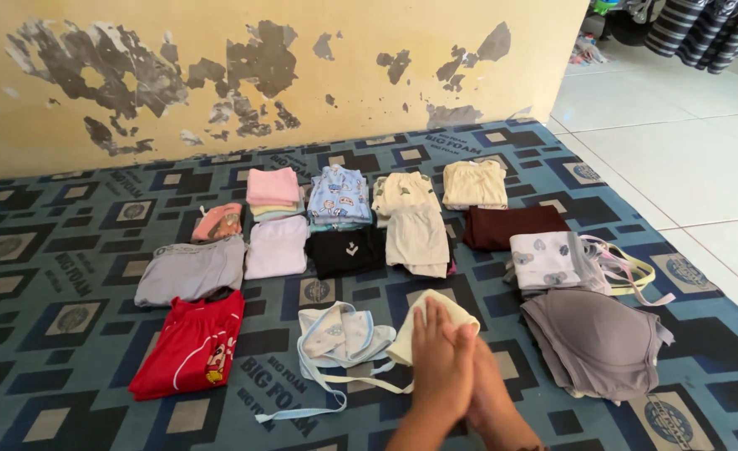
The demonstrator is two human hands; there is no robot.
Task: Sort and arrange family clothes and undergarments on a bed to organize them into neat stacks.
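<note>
**Both hands flat on the pale yellow cloth, which runs away from them toward the far side**

Plainly, the person's two hands meet near the bottom middle of the head view. The left hand lies on top, fingers straight and held together, palm down. The right hand sits partly under and just to the right of it, also flat; neither pinches anything, both simply press.

Under their fingertips lies a small pale yellow folded cloth on the patterned blue mattress. Only its far part shows; the near part is covered by the hands. It extends from the fingertips away to the far side, slightly rightward, so its long axis seems to run near-to-far with a lean right, roughly in line with the left forearm. Its far right corner points toward the beige folded shorts. The left hand covers more of it and is the nearer one.

Just to the left, touching or almost touching the cloth's left edge, lies a white baby bib with light blue ties, the ties trailing toward the near side. To the right, apart from the hands, sits a grey folded garment. A red printed shirt lies well to the left.

Farther off, rows of folded clothes line up before the peeling yellow wall. White floor tiles border the mattress on the right.
</note>
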